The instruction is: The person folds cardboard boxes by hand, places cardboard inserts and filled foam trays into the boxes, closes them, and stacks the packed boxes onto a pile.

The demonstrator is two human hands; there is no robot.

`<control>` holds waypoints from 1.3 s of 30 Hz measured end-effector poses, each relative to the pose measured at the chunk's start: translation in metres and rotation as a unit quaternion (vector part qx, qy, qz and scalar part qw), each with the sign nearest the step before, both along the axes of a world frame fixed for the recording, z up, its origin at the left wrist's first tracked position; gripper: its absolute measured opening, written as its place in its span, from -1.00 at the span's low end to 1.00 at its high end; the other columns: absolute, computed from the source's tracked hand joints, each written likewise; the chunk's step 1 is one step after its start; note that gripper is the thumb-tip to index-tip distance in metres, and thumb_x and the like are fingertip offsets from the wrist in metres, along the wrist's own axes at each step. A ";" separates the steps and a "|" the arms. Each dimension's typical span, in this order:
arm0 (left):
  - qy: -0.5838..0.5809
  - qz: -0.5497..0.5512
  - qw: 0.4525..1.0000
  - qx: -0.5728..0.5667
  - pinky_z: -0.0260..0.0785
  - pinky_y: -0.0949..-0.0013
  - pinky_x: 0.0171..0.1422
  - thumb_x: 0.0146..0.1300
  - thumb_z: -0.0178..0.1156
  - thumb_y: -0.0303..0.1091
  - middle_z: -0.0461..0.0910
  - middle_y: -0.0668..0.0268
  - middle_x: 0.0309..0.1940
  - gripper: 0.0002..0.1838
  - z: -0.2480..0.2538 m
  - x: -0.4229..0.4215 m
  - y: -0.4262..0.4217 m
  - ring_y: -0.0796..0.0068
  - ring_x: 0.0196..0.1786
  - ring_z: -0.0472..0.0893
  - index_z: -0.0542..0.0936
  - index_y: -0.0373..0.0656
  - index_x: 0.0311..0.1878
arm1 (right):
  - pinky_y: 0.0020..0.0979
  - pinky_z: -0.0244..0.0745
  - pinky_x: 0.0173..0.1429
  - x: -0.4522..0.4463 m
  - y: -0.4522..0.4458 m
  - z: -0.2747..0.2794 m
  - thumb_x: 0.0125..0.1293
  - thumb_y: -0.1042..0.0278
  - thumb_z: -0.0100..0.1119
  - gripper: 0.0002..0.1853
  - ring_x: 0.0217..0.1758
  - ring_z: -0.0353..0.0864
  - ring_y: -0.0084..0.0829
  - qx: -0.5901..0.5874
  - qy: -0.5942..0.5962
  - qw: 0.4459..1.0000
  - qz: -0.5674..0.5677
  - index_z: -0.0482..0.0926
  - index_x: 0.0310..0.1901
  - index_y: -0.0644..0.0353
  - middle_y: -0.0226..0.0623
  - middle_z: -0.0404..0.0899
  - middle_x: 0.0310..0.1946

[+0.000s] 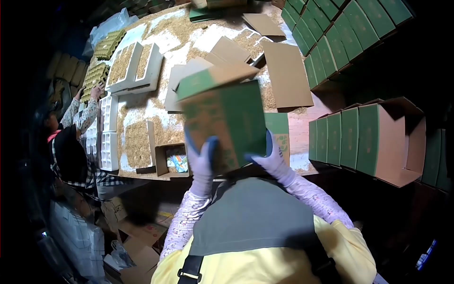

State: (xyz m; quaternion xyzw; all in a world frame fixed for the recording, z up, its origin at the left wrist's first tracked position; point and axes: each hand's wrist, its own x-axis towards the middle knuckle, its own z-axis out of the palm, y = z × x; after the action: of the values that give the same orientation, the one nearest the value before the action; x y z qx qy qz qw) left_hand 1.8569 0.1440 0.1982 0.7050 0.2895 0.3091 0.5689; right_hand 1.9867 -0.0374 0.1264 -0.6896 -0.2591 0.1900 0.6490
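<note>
A green and brown cardboard box is held up in front of my body, above the table's near edge, its top flap partly raised. Wearing a blue and white glove, my left hand grips its lower left side. My right hand, gloved alike, holds the lower right corner. Behind the box lie loose cardboard sheets. Another green printed piece rests on the table just right of the held box. To the left of my left hand sits a small open brown box with colourful packets inside.
White foam trays filled with shavings stand on the table at the left. A co-worker handles egg trays at the far left. Green boxes are stacked upper right; more stand in a row at the right.
</note>
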 end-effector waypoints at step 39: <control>0.013 -0.122 0.990 -0.068 0.21 0.26 0.46 0.48 -0.06 -0.36 0.33 0.12 0.39 -0.47 -0.161 0.007 0.079 0.19 0.39 0.37 0.20 -0.21 0.48 | -0.23 0.47 0.29 0.068 0.044 0.089 0.33 0.41 0.12 -0.67 0.15 0.62 -0.10 -0.038 -0.524 0.842 0.122 0.58 0.11 0.18 -0.09 0.64 0.05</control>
State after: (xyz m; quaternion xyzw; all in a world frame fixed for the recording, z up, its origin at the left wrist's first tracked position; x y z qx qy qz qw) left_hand 1.8634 0.2226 0.0372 0.6986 0.2292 0.2082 0.6450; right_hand 2.0544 0.0064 0.2156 -0.6732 -0.6354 -0.1126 0.3611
